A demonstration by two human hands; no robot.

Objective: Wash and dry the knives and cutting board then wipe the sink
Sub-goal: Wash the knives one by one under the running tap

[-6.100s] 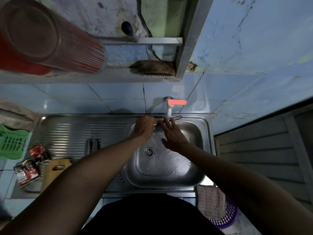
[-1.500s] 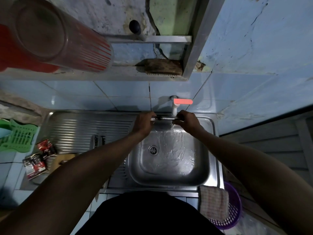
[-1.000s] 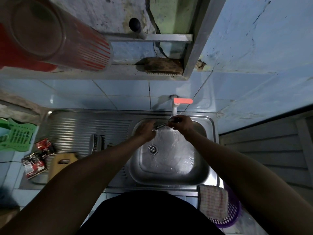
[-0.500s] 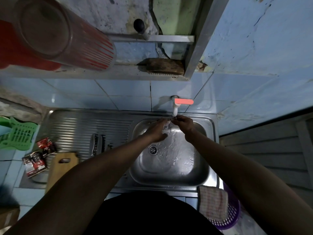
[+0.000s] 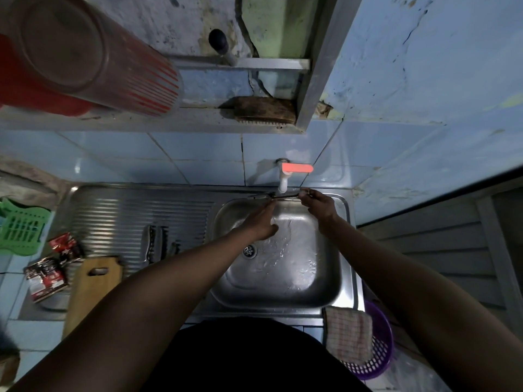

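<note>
My right hand (image 5: 318, 206) grips one end of a small knife (image 5: 278, 196) and holds it level under the white tap (image 5: 283, 185) with the red handle. My left hand (image 5: 261, 223) lies flat and open over the steel sink basin (image 5: 325, 290), its fingertips reaching up to the knife. Water runs down the basin toward the drain (image 5: 249, 251). Other knives (image 5: 155, 244) lie on the ribbed drainboard (image 5: 113, 216). A wooden cutting board (image 5: 90, 290) rests at the drainboard's front left.
A checked cloth (image 5: 349, 335) hangs over a purple basket (image 5: 379, 360) at the sink's front right. Red sachets (image 5: 48, 274) and a green rack (image 5: 19, 227) sit on the left. A shelf above holds a red-striped tumbler (image 5: 93, 58) and a brush (image 5: 264, 108).
My right hand has drawn right with the knife, turning it level under the tap. My left hand has opened flat and slid down along the blade.
</note>
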